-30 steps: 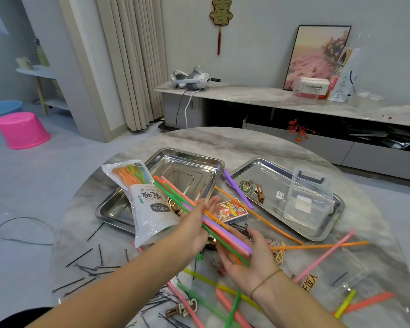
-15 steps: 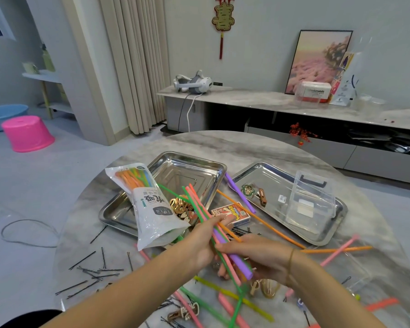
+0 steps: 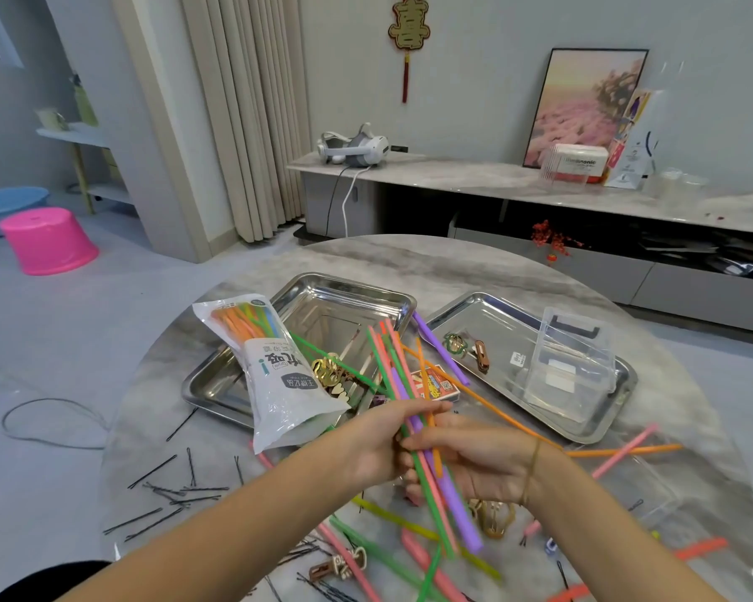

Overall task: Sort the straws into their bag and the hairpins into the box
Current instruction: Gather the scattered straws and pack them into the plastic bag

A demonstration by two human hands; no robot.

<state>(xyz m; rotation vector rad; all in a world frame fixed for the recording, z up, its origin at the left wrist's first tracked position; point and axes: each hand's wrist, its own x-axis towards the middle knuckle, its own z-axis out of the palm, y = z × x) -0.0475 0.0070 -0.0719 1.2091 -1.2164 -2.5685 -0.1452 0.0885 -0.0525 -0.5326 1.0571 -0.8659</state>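
Observation:
My left hand (image 3: 368, 445) and my right hand (image 3: 479, 460) both grip a bundle of coloured straws (image 3: 414, 410) above the round table's middle; the bundle stands steeply, tips pointing up and away. The white straw bag (image 3: 279, 375), part-filled with straws, lies just left of the hands, its open end toward me. More loose straws (image 3: 627, 449) lie on the table at right and near me. Black hairpins (image 3: 179, 493) are scattered at the left front. The clear plastic box (image 3: 570, 362) sits in the right steel tray (image 3: 592, 427).
A left steel tray (image 3: 335, 297) lies under the bag's far end. A card pack (image 3: 435, 384), gold and brown hair clips (image 3: 492, 519) and a purple straw (image 3: 440, 345) lie about the table's middle. The round marble table (image 3: 409, 258) ends close at left and right.
The bundle has swung from lying nearly flat, pointing left, to standing steeply. My right hand turned over from palm up to gripping the straws from above, next to my left hand.

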